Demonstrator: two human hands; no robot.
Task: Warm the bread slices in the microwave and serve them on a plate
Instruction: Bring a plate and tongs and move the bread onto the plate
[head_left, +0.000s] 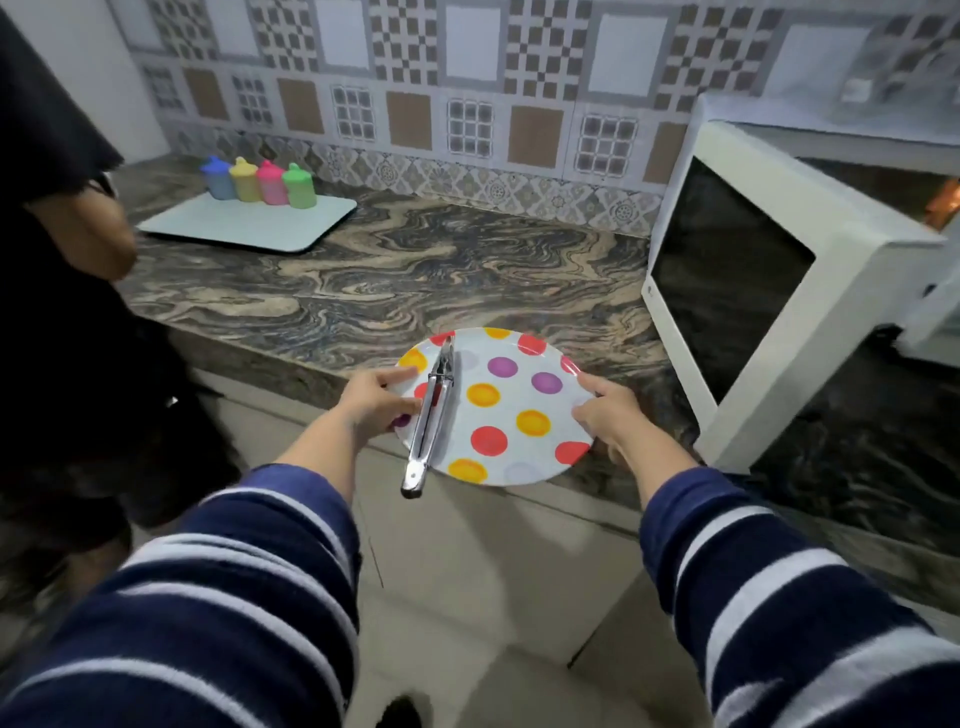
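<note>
I grip the dotted plate (511, 410) at the surface (363, 280) edge, left hand (376, 400) and right hand (605, 410) pinching opposite rims, tongs (431, 415) lying across it.

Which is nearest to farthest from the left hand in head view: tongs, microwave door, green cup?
From the left hand:
1. Tongs, on the plate, right beside the fingers.
2. Microwave door, open, off to the right.
3. Green cup, on the tray at the back left.

Striped long sleeves, bare hands

Left sleeve (208, 597) and right sleeve (789, 587) are navy with thin white horizontal stripes, cuffs ending above the wrists.
</note>
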